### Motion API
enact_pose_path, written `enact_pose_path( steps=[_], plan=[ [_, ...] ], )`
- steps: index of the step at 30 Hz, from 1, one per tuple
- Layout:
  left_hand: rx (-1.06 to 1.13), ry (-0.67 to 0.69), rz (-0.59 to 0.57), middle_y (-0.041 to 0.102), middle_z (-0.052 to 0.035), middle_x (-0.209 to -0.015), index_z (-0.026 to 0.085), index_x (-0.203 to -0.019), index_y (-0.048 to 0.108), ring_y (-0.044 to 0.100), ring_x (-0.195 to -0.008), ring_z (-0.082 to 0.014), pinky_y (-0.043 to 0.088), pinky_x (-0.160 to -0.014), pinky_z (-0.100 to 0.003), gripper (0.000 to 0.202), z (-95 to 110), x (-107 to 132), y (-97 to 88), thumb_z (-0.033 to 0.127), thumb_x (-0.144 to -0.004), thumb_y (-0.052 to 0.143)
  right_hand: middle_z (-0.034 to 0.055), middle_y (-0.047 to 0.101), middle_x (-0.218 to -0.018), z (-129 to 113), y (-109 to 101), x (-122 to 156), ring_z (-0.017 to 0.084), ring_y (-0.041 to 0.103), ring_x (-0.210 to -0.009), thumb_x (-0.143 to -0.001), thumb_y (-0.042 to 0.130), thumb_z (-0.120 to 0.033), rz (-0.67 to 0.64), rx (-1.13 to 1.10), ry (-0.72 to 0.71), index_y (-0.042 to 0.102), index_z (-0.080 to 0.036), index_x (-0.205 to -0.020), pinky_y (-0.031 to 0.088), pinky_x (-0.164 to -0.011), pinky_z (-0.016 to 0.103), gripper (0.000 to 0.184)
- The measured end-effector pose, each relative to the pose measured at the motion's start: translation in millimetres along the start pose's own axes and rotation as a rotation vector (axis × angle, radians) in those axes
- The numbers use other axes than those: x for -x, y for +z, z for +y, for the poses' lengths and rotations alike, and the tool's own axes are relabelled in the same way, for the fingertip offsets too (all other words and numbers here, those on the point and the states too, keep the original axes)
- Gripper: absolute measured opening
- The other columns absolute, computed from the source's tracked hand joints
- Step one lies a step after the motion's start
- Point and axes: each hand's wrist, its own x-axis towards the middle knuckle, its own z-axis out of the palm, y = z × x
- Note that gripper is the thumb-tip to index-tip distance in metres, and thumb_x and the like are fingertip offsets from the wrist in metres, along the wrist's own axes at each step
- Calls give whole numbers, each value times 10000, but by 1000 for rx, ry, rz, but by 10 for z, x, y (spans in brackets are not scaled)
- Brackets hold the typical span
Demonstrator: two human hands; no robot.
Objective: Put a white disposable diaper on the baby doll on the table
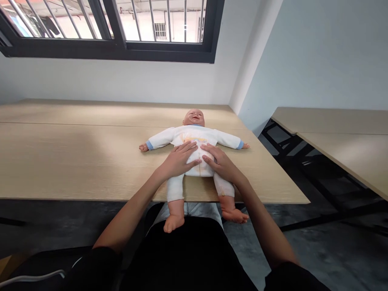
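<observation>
A baby doll [194, 132] lies on its back on a light wooden table, arms stretched out to both sides, lower legs hanging past the front edge. It wears a white top with blue cuffs and white leggings, with what looks like a diaper [199, 170] around its hips. My left hand [181, 159] rests on the left side of the doll's belly, fingers extended and flat. On the opposite side, my right hand [220, 161] lies in the same way, fingers spread. Both thumbs point inward near the diaper's middle line.
The wooden table [60, 161] reaches back to a white wall. Above it is a dark-framed window [169, 50] with bars. At the right, beyond a gap, stands a second table [342, 137] with black metal legs [315, 178].
</observation>
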Motion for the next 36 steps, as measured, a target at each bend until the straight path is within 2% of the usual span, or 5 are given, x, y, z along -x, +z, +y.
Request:
enact_pose_path(
  steps=[4, 9, 16, 25, 36],
  plan=[
    [160, 14, 41, 232, -93, -1674, 262, -1465, 478, 209, -1555, -294, 192, -1246, -483, 626, -27, 99, -32, 577, -934, 579, 110, 571, -1417, -74, -82, 202, 264, 506, -1355, -981, 543, -515, 166, -76, 47, 609, -223, -1270, 374, -1177, 490, 416],
    [403, -93, 438, 576, -122, -1379, 207, -997, 650, 486, -1362, -263, 333, -1183, -438, 196, -55, 398, 83, 390, -934, 617, 119, 614, -1311, -185, -106, 506, 294, 557, -1261, -964, 575, -451, 300, -9, 133, 672, -217, -962, 427, -1112, 515, 253],
    [423, -162, 289, 525, -80, -1446, 218, -845, 674, 442, -1387, -292, 312, -1196, -487, 95, 21, 565, 123, 299, -869, 718, 113, 590, -1350, -314, -11, 591, 333, 489, -1311, -935, 599, -340, 249, 102, 134, 683, -221, -879, 372, -1142, 574, 156],
    [468, -163, 477, 600, -86, -1242, 203, -805, 669, 520, -1249, -271, 355, -1135, -462, 100, 21, 518, 223, 252, -884, 706, 118, 640, -1268, -234, 33, 532, 320, 592, -1167, -932, 602, -329, 337, 112, 157, 650, -206, -846, 427, -1050, 553, 158],
    [643, -230, 472, 598, -105, -1196, 187, -773, 690, 548, -1217, -274, 358, -1127, -460, 163, -43, 437, 192, 335, -831, 729, 105, 676, -1131, -176, -1, 427, 289, 628, -1094, -931, 614, -416, 375, -27, 179, 680, -210, -854, 449, -1009, 489, 229]
  ],
)
